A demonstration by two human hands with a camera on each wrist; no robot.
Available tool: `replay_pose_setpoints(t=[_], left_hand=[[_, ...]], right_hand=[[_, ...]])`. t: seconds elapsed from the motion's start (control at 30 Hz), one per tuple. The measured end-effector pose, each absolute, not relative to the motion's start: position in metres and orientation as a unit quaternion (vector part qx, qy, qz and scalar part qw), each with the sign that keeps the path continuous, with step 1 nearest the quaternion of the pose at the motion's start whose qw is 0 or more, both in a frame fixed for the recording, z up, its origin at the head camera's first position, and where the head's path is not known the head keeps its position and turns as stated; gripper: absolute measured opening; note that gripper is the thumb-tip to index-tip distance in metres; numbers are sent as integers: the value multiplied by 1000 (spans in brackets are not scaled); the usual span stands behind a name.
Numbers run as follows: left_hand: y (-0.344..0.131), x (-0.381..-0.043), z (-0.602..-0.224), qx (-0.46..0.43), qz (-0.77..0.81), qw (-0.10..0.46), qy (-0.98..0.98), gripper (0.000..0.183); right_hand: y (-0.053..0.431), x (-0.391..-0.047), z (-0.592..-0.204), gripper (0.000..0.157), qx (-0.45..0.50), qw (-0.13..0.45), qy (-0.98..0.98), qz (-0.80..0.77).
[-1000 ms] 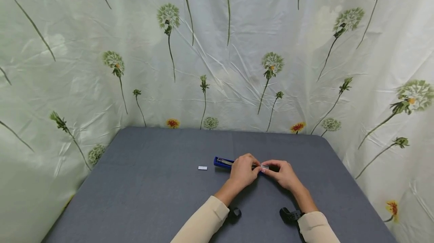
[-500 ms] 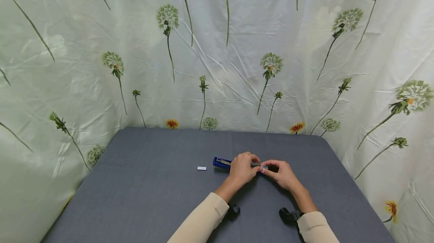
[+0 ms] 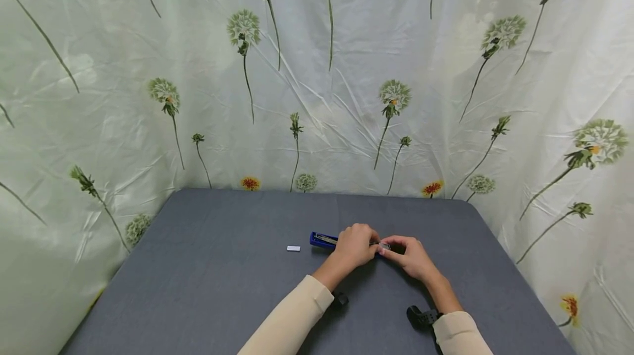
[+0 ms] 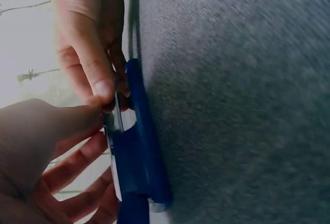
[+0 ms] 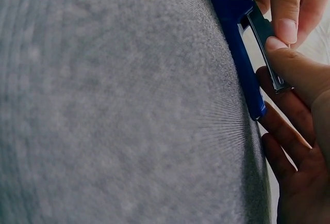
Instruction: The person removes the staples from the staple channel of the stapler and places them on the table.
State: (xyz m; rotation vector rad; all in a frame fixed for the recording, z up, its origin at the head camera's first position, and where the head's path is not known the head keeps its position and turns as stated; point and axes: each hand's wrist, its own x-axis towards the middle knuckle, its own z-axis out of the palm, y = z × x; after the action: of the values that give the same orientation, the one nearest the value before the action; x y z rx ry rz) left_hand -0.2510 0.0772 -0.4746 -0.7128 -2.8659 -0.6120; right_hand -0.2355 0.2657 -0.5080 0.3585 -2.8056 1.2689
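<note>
A blue stapler (image 3: 323,240) lies along the table with its top swung back, baring the metal magazine (image 5: 264,37). My left hand (image 3: 354,246) is over its middle, thumb and fingertips pinching the magazine. From the right, my right hand (image 3: 411,258) grips the magazine's front end between thumb and fingers. In the right wrist view the two thumb tips meet on top of the magazine, while the blue base (image 5: 247,74) runs below it. Whatever lies under the fingertips is hidden. To the left of the stapler is a small, pale strip of staples (image 3: 294,248).
The grey cloth-covered table (image 3: 223,289) stretches around the hands. Behind it hangs a pale curtain (image 3: 198,41) printed with dandelions. Each wrist wears a black camera strap, with the right one (image 3: 423,317) hanging just over the table.
Both hands stay at the stapler. My right fingertips have slid slightly left, closer to the left fingertips. The whole head view has shifted a little; the loose staple strip lies still.
</note>
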Motion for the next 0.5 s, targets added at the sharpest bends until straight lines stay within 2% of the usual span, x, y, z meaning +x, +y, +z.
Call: replay_pose_setpoints(t=[0.17, 0.5], left_hand=[[69, -251, -480, -245, -234, 55, -939, 13], [40, -250, -481, -250, -276, 78, -925, 17]], right_hand=[[266, -236, -510, 25, 128, 18, -901, 413], [270, -237, -512, 27, 133, -1, -883, 450]])
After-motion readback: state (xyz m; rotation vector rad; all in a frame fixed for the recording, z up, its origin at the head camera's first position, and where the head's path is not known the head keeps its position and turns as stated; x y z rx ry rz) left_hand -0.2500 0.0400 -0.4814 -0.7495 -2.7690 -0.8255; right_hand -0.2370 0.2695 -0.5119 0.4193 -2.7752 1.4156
